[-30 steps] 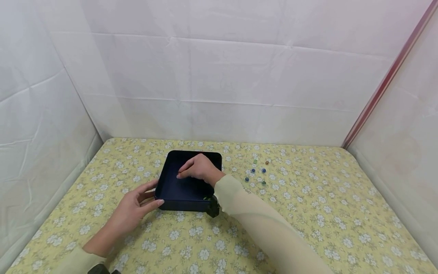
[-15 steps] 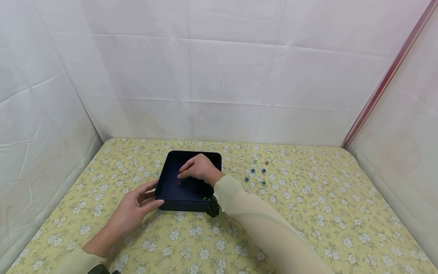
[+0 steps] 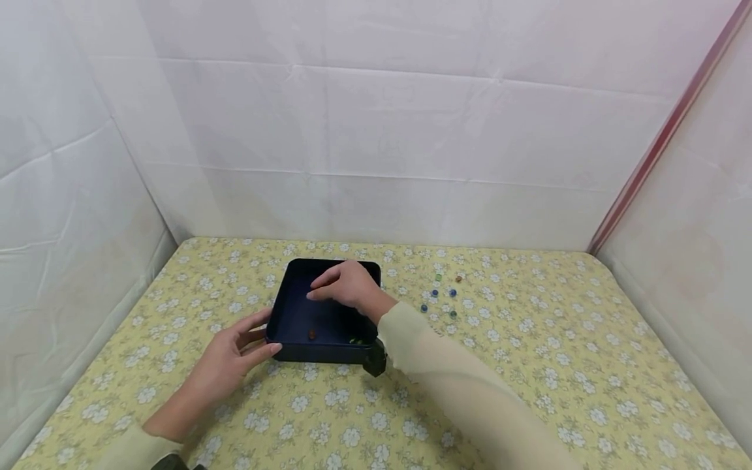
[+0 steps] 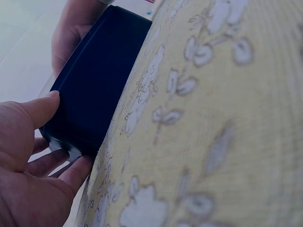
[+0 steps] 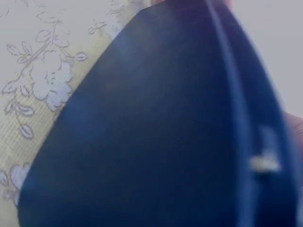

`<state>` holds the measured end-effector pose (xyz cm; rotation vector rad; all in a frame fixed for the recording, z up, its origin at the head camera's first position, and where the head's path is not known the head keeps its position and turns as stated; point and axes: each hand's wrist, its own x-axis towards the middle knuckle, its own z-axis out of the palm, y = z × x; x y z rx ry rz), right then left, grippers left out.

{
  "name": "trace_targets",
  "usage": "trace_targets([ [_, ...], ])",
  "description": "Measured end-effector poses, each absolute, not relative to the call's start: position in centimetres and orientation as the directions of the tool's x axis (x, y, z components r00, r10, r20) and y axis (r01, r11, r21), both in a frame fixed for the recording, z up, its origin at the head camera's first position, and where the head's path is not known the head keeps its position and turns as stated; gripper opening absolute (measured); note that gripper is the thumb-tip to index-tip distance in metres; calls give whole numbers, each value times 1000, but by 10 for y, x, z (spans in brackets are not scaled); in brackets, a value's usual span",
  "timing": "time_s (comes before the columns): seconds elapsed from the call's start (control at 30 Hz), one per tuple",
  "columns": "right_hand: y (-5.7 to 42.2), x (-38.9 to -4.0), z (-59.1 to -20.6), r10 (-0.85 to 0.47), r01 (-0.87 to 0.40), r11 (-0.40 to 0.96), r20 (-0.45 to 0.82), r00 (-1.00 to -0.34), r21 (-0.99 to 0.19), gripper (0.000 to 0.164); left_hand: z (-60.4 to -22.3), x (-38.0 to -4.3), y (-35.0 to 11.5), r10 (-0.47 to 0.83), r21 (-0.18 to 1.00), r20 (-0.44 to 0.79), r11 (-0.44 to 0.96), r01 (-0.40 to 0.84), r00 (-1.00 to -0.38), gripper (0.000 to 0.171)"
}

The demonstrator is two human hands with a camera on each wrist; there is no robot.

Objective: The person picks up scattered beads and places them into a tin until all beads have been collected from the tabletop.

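Note:
A shallow dark blue square tray (image 3: 323, 353) sits on the cloth. My left hand (image 3: 226, 356) holds its near left corner, thumb against the front wall and fingers along the left side. In the left wrist view the left hand (image 4: 33, 165) spans that corner. Over the tray hovers my right hand (image 3: 348, 285), thumb and index finger slightly apart with nothing visible between them. A brown-orange marble (image 3: 312, 334) lies inside near the front wall. Green-yellow pieces (image 3: 356, 341) show at the tray's near right corner. The right wrist view is filled by the tray's blurred front wall (image 5: 156, 118).
Right of the tray several loose marbles lie on the flowered yellow cloth (image 3: 546, 365): blue marbles (image 3: 453, 293), an orange one (image 3: 459, 279), a dark green one (image 3: 453, 314) and a light green one (image 3: 438, 278). White sheeting (image 3: 376, 130) encloses the back and sides.
The marble has dropped from my right fingertips and rolled to the tray's front side. My right hand has risen slightly and shifted right, its fingers parting. My left hand stays put.

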<state>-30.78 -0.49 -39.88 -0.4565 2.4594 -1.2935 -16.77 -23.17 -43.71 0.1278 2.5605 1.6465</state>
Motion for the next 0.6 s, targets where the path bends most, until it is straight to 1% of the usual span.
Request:
trace_targets([
  [0.23, 7, -309, -391, -448, -159, 476, -82, -890, -865, 22, -437, -168, -232, 111, 906, -41, 422, 10, -993, 73],
  [0.43, 22, -308, -385, -466, -213, 438, -18, -885, -873, 29, -437, -167, -232, 113, 909, -40, 416, 10, -993, 74],
  [0.6, 36, -306, -380, -467, -218, 396, 8, -884, -892, 31, -436, -167, -232, 114, 905, -35, 424, 17, -993, 74],
])
